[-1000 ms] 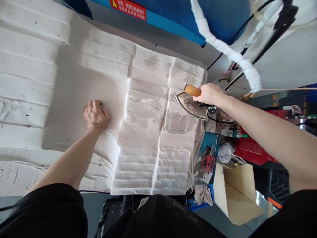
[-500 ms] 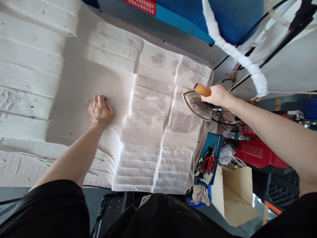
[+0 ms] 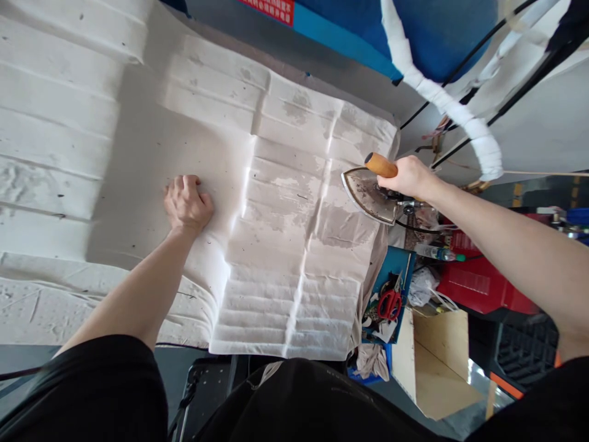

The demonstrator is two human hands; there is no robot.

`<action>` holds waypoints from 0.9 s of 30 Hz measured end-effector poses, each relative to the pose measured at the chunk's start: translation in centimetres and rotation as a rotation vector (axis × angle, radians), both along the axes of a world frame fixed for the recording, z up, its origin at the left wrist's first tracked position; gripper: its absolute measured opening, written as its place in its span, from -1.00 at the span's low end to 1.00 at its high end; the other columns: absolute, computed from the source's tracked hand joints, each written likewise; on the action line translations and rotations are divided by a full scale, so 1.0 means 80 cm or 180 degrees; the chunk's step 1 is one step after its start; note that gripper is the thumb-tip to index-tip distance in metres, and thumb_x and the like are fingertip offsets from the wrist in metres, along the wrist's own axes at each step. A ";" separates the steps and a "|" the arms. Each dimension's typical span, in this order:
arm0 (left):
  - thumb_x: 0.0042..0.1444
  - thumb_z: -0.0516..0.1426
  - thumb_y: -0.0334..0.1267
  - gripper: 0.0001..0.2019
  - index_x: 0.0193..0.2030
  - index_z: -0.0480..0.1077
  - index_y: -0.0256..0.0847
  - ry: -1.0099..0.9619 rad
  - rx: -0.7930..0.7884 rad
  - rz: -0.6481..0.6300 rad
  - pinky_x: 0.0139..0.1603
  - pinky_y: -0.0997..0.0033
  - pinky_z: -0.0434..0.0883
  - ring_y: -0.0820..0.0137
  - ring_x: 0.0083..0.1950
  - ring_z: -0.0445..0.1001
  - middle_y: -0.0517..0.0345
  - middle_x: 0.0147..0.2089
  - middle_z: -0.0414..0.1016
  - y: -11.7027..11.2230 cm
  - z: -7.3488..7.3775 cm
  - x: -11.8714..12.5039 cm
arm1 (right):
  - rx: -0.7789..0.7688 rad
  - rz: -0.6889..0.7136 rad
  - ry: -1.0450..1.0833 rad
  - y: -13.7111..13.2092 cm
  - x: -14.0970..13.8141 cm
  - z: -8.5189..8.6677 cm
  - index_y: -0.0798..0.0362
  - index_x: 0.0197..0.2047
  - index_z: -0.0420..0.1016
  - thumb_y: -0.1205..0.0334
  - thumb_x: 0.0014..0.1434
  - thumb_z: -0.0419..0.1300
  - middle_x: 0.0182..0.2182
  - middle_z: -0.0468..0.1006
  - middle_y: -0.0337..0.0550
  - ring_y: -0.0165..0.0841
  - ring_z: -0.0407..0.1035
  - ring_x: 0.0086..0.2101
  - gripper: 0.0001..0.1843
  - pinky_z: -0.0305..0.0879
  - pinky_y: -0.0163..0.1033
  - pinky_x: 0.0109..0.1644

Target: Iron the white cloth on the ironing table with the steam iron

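My right hand (image 3: pixel 409 178) grips the wooden handle of an iron (image 3: pixel 368 191). The iron stands at the right edge of a pale, creased cloth (image 3: pixel 271 245), its pointed end facing left. Over on the left, my left hand (image 3: pixel 188 201) rests on the smooth grey part of the same cloth, fingers curled in and knuckles up; nothing shows in it. Damp-looking darker patches and raised crease lines mark the cloth between the two hands.
A white-wrapped hose (image 3: pixel 448 101) hangs at the upper right, near black cables. Below the iron, a blue tray (image 3: pixel 399 261) carries red-handled scissors (image 3: pixel 389 304). An open wooden box (image 3: pixel 439 362) stands lower right, by a plastic bottle (image 3: pixel 435 252) and a red machine (image 3: pixel 478 285).
The whole view has shifted slightly. Both hands and the iron keep nearly the same places over the cloth.
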State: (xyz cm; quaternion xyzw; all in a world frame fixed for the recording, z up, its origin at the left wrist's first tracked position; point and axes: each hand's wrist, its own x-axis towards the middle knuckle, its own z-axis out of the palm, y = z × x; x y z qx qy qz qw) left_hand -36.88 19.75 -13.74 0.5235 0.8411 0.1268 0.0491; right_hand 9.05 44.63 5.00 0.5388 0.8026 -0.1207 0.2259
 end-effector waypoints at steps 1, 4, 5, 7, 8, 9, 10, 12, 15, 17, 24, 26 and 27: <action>0.11 0.09 -0.36 -0.59 0.13 0.38 -0.32 0.0019 -0.0016 0.0004 0.24 -0.05 0.28 0.00 0.10 0.42 -0.20 0.07 0.46 0.000 0.000 0.000 | 0.0014 0.0017 0.0008 -0.001 0.001 0.000 0.18 -0.39 0.52 -0.02 0.24 0.25 -0.40 0.58 0.13 -0.24 0.43 -0.33 -0.60 0.16 -0.14 -0.24; 0.11 0.10 -0.37 -0.58 0.14 0.38 -0.34 0.0015 -0.0018 -0.0002 0.25 -0.03 0.27 0.04 0.10 0.41 -0.18 0.09 0.46 0.000 -0.001 0.000 | 0.0100 -0.0039 0.0079 -0.001 0.006 -0.001 0.27 -0.31 0.54 -0.04 0.27 0.22 -0.35 0.60 0.11 -0.32 0.40 -0.34 -0.54 0.14 -0.19 -0.26; 0.11 0.10 -0.38 -0.58 0.14 0.38 -0.35 0.0002 -0.0001 0.0009 0.26 -0.03 0.27 0.05 0.10 0.40 -0.18 0.09 0.46 0.000 -0.001 0.000 | 0.0118 -0.0074 0.0133 -0.001 0.007 -0.002 0.30 -0.29 0.54 -0.05 0.28 0.20 -0.34 0.60 0.09 -0.36 0.38 -0.36 -0.52 0.13 -0.20 -0.27; 0.11 0.10 -0.38 -0.58 0.14 0.37 -0.36 -0.0016 0.0026 0.0024 0.28 -0.03 0.26 0.06 0.11 0.40 -0.16 0.10 0.46 0.000 -0.001 0.001 | 0.0101 -0.0144 0.0211 -0.002 0.006 0.001 0.34 -0.28 0.54 -0.06 0.29 0.17 -0.35 0.58 0.06 -0.42 0.34 -0.38 -0.48 0.12 -0.22 -0.28; 0.10 0.10 -0.38 -0.57 0.14 0.37 -0.36 -0.0010 0.0031 0.0030 0.29 -0.03 0.26 0.07 0.11 0.39 -0.16 0.09 0.46 0.000 -0.001 0.001 | 0.0069 -0.0161 0.0230 -0.003 0.005 0.005 0.34 -0.28 0.54 -0.06 0.28 0.17 -0.36 0.57 0.03 -0.44 0.32 -0.39 -0.48 0.12 -0.23 -0.29; 0.10 0.10 -0.38 -0.57 0.14 0.37 -0.36 0.0005 0.0027 0.0030 0.30 -0.04 0.25 0.07 0.11 0.39 -0.15 0.09 0.46 0.001 -0.002 0.001 | 0.0028 -0.0154 0.0238 -0.005 0.002 0.010 0.33 -0.28 0.54 -0.07 0.26 0.19 -0.37 0.56 0.00 -0.44 0.32 -0.40 -0.49 0.12 -0.24 -0.30; 0.10 0.10 -0.38 -0.57 0.14 0.37 -0.36 0.0024 0.0016 0.0024 0.30 -0.03 0.25 0.08 0.11 0.39 -0.14 0.09 0.46 0.001 -0.002 0.001 | -0.0007 -0.0133 0.0223 -0.009 -0.001 0.018 0.30 -0.28 0.55 -0.07 0.23 0.22 -0.39 0.55 -0.04 -0.43 0.32 -0.41 -0.52 0.12 -0.24 -0.31; 0.10 0.10 -0.38 -0.57 0.14 0.37 -0.36 0.0063 -0.0008 0.0003 0.30 -0.02 0.26 0.09 0.11 0.40 -0.14 0.08 0.46 0.002 -0.003 0.001 | -0.0007 0.0007 0.0227 -0.022 -0.009 0.037 0.22 -0.31 0.56 -0.04 0.18 0.28 -0.43 0.53 -0.10 -0.38 0.35 -0.42 -0.59 0.14 -0.25 -0.32; 0.10 0.09 -0.37 -0.57 0.14 0.37 -0.35 0.0120 -0.0009 -0.0005 0.29 0.00 0.28 0.09 0.11 0.40 -0.13 0.09 0.46 0.002 -0.004 0.000 | -0.0040 0.0339 0.0274 -0.058 -0.023 0.066 0.14 -0.34 0.58 0.01 0.16 0.29 -0.45 0.53 -0.12 -0.29 0.42 -0.38 -0.68 0.20 -0.23 -0.29; 0.11 0.08 -0.37 -0.57 0.15 0.37 -0.35 0.0154 -0.0016 0.0004 0.29 -0.01 0.29 0.08 0.12 0.40 -0.13 0.09 0.45 0.002 -0.004 0.000 | -0.0165 0.0489 0.0270 -0.089 -0.029 0.071 0.10 -0.32 0.60 0.01 0.15 0.28 -0.43 0.56 -0.12 -0.25 0.46 -0.35 -0.71 0.24 -0.22 -0.28; 0.11 0.11 -0.37 -0.57 0.14 0.37 -0.37 0.0151 -0.0154 -0.0004 0.30 -0.03 0.30 0.07 0.13 0.41 -0.16 0.09 0.45 0.003 0.001 0.002 | -0.0168 0.0539 0.0226 -0.164 -0.019 0.016 0.01 -0.08 0.61 0.03 0.21 0.20 -0.17 0.64 -0.14 -0.24 0.51 -0.24 -0.68 0.31 -0.23 -0.24; 0.12 0.12 -0.38 -0.58 0.14 0.37 -0.39 0.0116 -0.0137 0.0016 0.30 -0.05 0.29 0.06 0.13 0.41 -0.16 0.09 0.45 0.003 0.002 0.003 | 0.0018 0.0615 0.0248 -0.166 -0.014 0.008 0.01 0.03 0.56 0.00 0.21 0.19 -0.03 0.57 -0.09 -0.25 0.49 -0.26 -0.60 0.32 -0.20 -0.26; 0.12 0.12 -0.39 -0.59 0.14 0.37 -0.39 0.0076 -0.0123 0.0033 0.31 -0.06 0.28 0.06 0.14 0.40 -0.16 0.09 0.45 0.003 0.003 0.003 | 0.0117 0.0641 0.0263 -0.166 -0.013 0.007 0.02 0.08 0.54 -0.01 0.19 0.20 0.03 0.52 -0.06 -0.24 0.47 -0.25 -0.55 0.32 -0.18 -0.27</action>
